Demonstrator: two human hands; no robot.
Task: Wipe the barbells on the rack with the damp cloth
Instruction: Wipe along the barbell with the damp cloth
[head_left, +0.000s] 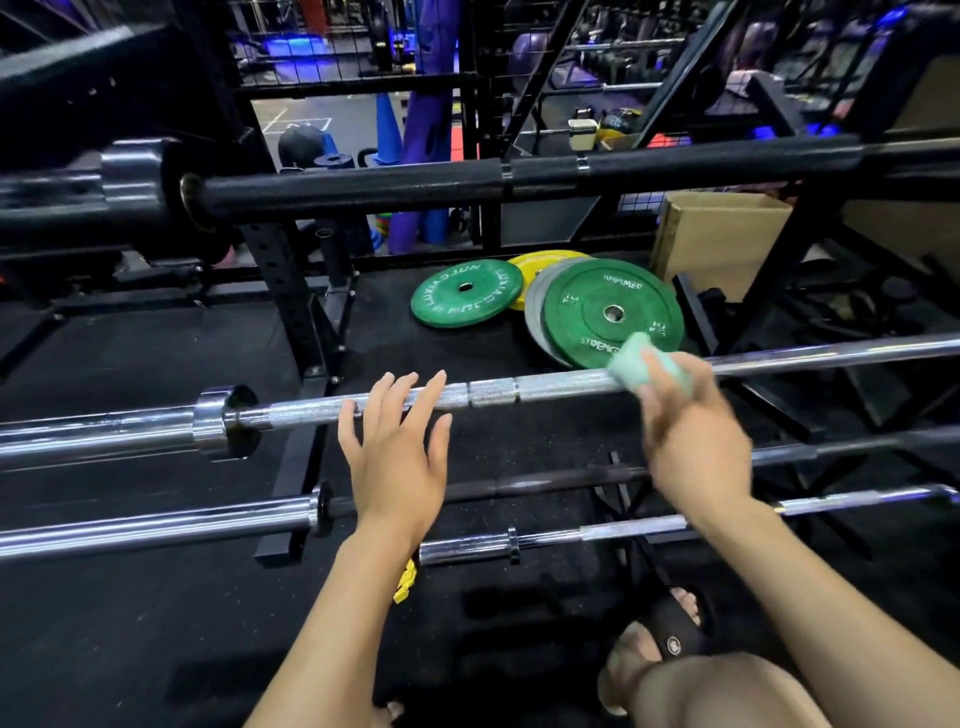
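**Cloth on the chrome bar, middle tier**

My right hand holds the pale green cloth, folded into a wad, fingers curled round it and pressing it onto the shaft of the chrome barbell. The hand is blurred, so I cannot tell exactly how the fingers lie. The cloth sits right of the smooth ring marks in the knurling, about mid-shaft. I judge the wad is gripped over the top so it wraps part of the bar's curve.

My left hand is spread wide, fingers straight, holding nothing. The fingertips reach the same bar, near its collar; whether they touch or hover just above it, I cannot tell. Likely there to steady the bar against rolling on the rack.

Other bars lie level on the rack: a black barbell above, and lower down a dark bar, a chrome-sleeved long bar and a short bar. No cloth is on them now.

Writing: the large green plate, leaning on grey and yellow plates on the floor behind, reads something like "KNAMER" on top and "SYDE…" below, partly covered by the cloth. The smaller green plate has upside-down lettering I cannot read with confidence. A cardboard box stands behind, unmarked from here.
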